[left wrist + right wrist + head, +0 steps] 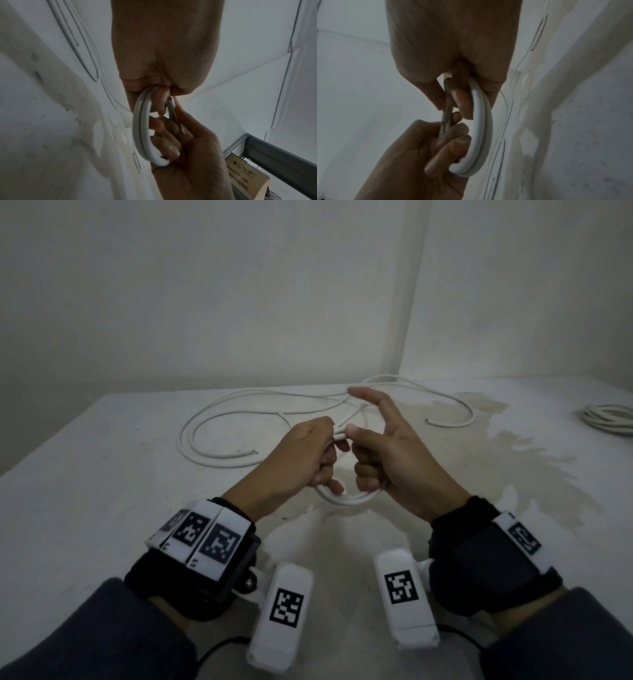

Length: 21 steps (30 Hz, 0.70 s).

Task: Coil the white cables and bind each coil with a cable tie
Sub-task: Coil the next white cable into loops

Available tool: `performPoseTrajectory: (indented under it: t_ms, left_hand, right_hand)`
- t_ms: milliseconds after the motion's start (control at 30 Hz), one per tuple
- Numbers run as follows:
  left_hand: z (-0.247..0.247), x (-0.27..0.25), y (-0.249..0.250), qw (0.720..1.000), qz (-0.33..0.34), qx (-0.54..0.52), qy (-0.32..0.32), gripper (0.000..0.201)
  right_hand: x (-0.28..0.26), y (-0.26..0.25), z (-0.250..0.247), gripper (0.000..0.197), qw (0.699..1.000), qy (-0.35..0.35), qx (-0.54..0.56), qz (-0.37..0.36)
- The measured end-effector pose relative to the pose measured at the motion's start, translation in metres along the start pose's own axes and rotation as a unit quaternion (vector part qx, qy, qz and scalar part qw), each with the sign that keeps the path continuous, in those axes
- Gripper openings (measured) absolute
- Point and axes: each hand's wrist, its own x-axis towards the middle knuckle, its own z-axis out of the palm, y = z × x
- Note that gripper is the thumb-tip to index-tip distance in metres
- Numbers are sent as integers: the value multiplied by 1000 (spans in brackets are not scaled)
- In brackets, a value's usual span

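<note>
We see a small round coil of smooth white plastic cable (346,499), two turns thick. Our left hand (298,460) and right hand (387,453) both curl round it, the right forefinger straight toward 12 o'clock.

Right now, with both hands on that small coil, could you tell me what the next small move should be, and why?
Probably wind another loop: the left hand and right hand both grip the small coil, yet much of the white cable lies loose on the table, and no tie shows.

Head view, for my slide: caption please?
Both hands, left hand and right hand, grip a small white cable coil above the table.
</note>
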Motion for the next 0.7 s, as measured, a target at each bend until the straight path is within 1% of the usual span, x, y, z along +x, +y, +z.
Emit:
performPoseTrajectory:
  t_ms: [33, 100, 167, 200, 267, 367, 467, 533, 600, 667, 700]
  left_hand:
    - [-1, 0, 1, 1000, -7, 11, 3, 33]
    - [-1, 1, 3, 1000, -12, 21, 19, 34]
    - [-2, 1, 2, 998, 8, 47, 42, 34]
    - [-2, 1, 2, 997, 20, 56, 46, 36]
    - [-3, 1, 0, 998, 27, 31, 39, 37]
    - [-5, 1, -2, 999, 6, -29, 16, 34]
    - [-4, 1, -5, 999, 22, -22, 13, 35]
    - [-4, 2, -5, 999, 35, -6, 24, 42]
    - [-6, 3, -6, 999, 43, 4, 33, 45]
    - [-9, 4, -7, 998, 48, 17, 38, 41]
    - [-11, 4, -7, 997, 49, 36, 39, 43]
  right_hand:
    - [0, 0, 1, 31, 1000, -9, -6, 0]
    - [0, 0, 4, 18, 1000, -5, -11, 2]
    - [0, 0, 8, 5, 1000, 8, -16, -5]
    - [0, 0, 9, 3, 1000, 12, -20, -12]
    - [1, 1, 9, 8, 999, 16, -32, -26]
    - [1, 0, 7, 13, 998, 9, -37, -44]
    - [0, 1, 7, 14, 998, -1, -20, -53]
    - [0, 0, 8, 12, 998, -1, -32, -61]
    - [-1, -1, 6, 6, 993, 8, -91, -81]
    - [2, -2, -2, 17, 975, 30, -191, -107]
    - [3, -2, -5, 25, 960, 43, -253, -113]
